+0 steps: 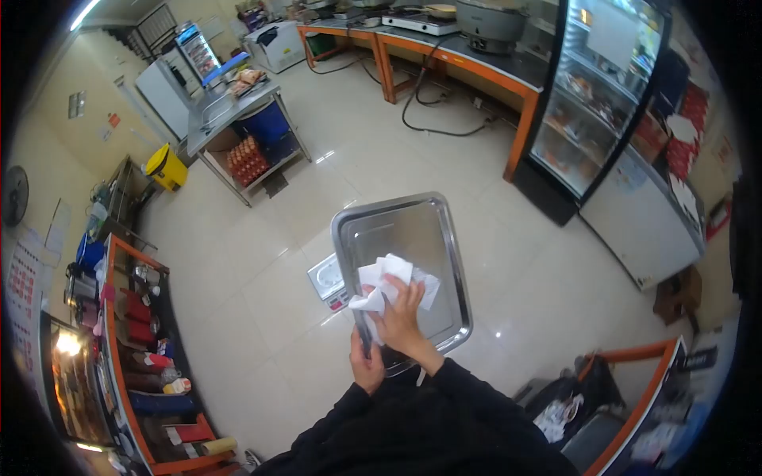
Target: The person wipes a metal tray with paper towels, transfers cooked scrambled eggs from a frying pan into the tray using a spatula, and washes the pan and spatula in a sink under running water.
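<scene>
A shiny metal tray point(444, 246) with a raised rim is held tilted in front of my body. My left hand point(366, 363) is closed round its near left edge, with the thumb on the rim. Crumpled white paper towels point(390, 274) lie against the tray's inner face. Over them is my right hand point(402, 316), its fingers bent and pressing the paper towels to the metal. Beyond the tray's left edge, lower down, sits a digital scale point(326, 279), partly hidden by the tray.
Ahead left stands a steel table point(238, 103) with egg trays point(248, 161) on its lower shelf. A yellow bin point(166, 167) is near it. To the right are a glass-door fridge point(591, 95) and a chest freezer point(647, 214). Orange-framed shelving point(119, 317) runs along the left.
</scene>
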`<control>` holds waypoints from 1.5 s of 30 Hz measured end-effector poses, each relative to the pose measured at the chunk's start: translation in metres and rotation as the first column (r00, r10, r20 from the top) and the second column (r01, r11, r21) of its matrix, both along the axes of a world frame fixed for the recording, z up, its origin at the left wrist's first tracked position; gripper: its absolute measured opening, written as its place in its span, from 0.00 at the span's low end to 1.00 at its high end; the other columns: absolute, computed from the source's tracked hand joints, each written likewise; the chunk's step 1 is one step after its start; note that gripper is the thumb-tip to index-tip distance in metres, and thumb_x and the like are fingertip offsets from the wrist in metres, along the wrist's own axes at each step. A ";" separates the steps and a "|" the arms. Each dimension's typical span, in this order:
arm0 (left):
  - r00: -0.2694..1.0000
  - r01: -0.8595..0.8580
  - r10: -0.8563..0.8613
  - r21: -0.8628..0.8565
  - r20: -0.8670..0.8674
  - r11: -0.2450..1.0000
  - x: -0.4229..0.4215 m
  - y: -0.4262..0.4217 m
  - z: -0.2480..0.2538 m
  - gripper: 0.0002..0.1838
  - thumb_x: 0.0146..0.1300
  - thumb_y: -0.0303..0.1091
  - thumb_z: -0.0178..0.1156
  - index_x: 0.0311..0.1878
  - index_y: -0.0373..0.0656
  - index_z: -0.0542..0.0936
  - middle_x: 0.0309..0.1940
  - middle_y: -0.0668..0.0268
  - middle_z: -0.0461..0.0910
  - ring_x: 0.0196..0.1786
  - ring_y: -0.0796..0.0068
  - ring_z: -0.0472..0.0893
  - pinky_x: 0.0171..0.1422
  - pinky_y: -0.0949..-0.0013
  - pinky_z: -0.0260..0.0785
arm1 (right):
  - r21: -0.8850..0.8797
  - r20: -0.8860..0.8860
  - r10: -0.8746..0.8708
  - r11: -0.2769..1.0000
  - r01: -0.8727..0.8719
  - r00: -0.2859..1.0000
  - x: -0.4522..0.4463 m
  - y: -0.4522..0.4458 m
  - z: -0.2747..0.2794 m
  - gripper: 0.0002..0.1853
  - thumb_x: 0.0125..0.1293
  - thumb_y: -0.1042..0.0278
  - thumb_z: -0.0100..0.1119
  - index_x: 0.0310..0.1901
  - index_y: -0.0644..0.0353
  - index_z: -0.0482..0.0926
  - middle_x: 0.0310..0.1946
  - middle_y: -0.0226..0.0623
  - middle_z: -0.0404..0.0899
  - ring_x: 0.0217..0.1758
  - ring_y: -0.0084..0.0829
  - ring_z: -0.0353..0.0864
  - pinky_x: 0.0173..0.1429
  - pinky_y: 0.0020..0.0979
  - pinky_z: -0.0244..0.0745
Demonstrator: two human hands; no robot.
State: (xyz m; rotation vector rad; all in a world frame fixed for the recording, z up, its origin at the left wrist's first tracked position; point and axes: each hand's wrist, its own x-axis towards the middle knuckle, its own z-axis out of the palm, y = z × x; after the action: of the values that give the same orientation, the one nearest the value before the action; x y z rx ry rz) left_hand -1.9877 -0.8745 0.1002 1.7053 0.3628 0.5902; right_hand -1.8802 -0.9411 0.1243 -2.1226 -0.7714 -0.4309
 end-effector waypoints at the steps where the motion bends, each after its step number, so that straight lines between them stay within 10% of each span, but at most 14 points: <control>1: 1.000 -0.012 0.012 -0.005 -0.015 1.000 0.016 0.002 0.002 0.29 0.62 0.18 0.46 0.68 0.31 0.56 0.56 0.52 0.71 0.58 0.66 0.72 0.61 0.70 0.63 | 0.084 -0.073 -0.006 0.996 0.012 0.997 0.022 0.012 -0.016 0.22 0.56 0.66 0.58 0.54 0.56 0.73 0.56 0.51 0.61 0.64 0.59 0.52 0.65 0.63 0.42; 7: 0.983 -0.183 0.184 0.033 -0.017 0.983 0.110 0.024 -0.015 0.25 0.64 0.20 0.48 0.66 0.31 0.61 0.53 0.53 0.74 0.54 0.70 0.75 0.57 0.71 0.66 | 0.484 -0.412 -0.012 0.844 0.230 0.911 0.179 0.075 -0.045 0.21 0.59 0.72 0.55 0.51 0.71 0.64 0.48 0.54 0.63 0.56 0.56 0.61 0.60 0.49 0.56; 11: 0.973 -0.229 0.230 -0.019 0.003 0.973 0.185 0.051 -0.037 0.25 0.64 0.21 0.49 0.66 0.33 0.62 0.46 0.54 0.76 0.45 0.72 0.77 0.49 0.73 0.68 | 0.558 -0.222 0.032 0.824 0.100 0.975 0.260 0.136 -0.006 0.19 0.63 0.70 0.51 0.52 0.71 0.66 0.50 0.56 0.65 0.56 0.56 0.63 0.63 0.47 0.56; 15: 0.967 -0.208 0.206 0.004 -0.153 0.978 0.269 0.087 -0.031 0.26 0.63 0.22 0.52 0.65 0.32 0.62 0.32 0.56 0.78 0.28 0.78 0.75 0.32 0.74 0.68 | 0.278 0.017 0.318 0.909 -0.310 0.948 0.345 0.182 0.027 0.23 0.64 0.65 0.50 0.56 0.72 0.64 0.62 0.59 0.57 0.65 0.58 0.56 0.69 0.52 0.49; 19: 0.979 -0.203 0.202 0.128 0.022 0.971 0.353 0.133 -0.023 0.26 0.64 0.19 0.50 0.66 0.29 0.60 0.45 0.57 0.76 0.43 0.76 0.75 0.47 0.76 0.67 | -0.019 0.162 0.468 0.882 -0.472 0.869 0.425 0.201 0.025 0.15 0.65 0.64 0.47 0.41 0.72 0.72 0.69 0.56 0.51 0.70 0.56 0.52 0.73 0.55 0.40; 30: 0.959 -0.283 0.284 -0.111 -0.009 0.953 0.551 0.215 -0.028 0.23 0.62 0.16 0.49 0.63 0.28 0.66 0.51 0.58 0.76 0.51 0.76 0.75 0.56 0.75 0.66 | 0.000 0.098 0.215 0.976 -0.216 0.972 0.658 0.291 -0.014 0.18 0.66 0.65 0.42 0.51 0.68 0.74 0.66 0.45 0.60 0.68 0.45 0.58 0.74 0.55 0.33; 34: 0.940 -0.326 0.331 -0.065 0.079 0.943 0.655 0.254 -0.021 0.20 0.63 0.20 0.54 0.60 0.35 0.72 0.32 0.69 0.78 0.31 0.89 0.72 0.31 0.82 0.66 | -0.076 0.165 0.143 0.988 -0.132 0.976 0.765 0.316 -0.016 0.20 0.66 0.65 0.42 0.55 0.66 0.72 0.64 0.46 0.62 0.69 0.43 0.59 0.74 0.57 0.32; 40: 0.896 -0.417 0.425 -0.083 0.128 0.905 0.774 0.303 -0.016 0.23 0.62 0.18 0.55 0.61 0.28 0.69 0.45 0.60 0.79 0.44 0.80 0.77 0.46 0.80 0.69 | -0.159 0.057 -0.124 0.978 0.132 0.991 0.920 0.349 -0.033 0.14 0.65 0.67 0.45 0.49 0.62 0.75 0.67 0.44 0.58 0.73 0.45 0.52 0.73 0.62 0.31; 45: 0.851 -0.516 0.525 -0.159 0.018 0.841 0.800 0.358 -0.007 0.22 0.63 0.17 0.53 0.62 0.29 0.68 0.47 0.62 0.78 0.45 0.81 0.76 0.46 0.81 0.69 | -0.269 0.078 0.183 0.950 -0.156 0.980 0.961 0.416 -0.027 0.19 0.68 0.66 0.42 0.58 0.64 0.68 0.68 0.46 0.55 0.74 0.47 0.48 0.73 0.60 0.32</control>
State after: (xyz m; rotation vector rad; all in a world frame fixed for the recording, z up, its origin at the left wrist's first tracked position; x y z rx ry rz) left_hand -1.1877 -0.5161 0.0929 1.4353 0.8241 0.9851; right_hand -0.9195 -0.5247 0.0976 -2.2660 -1.1144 -0.3628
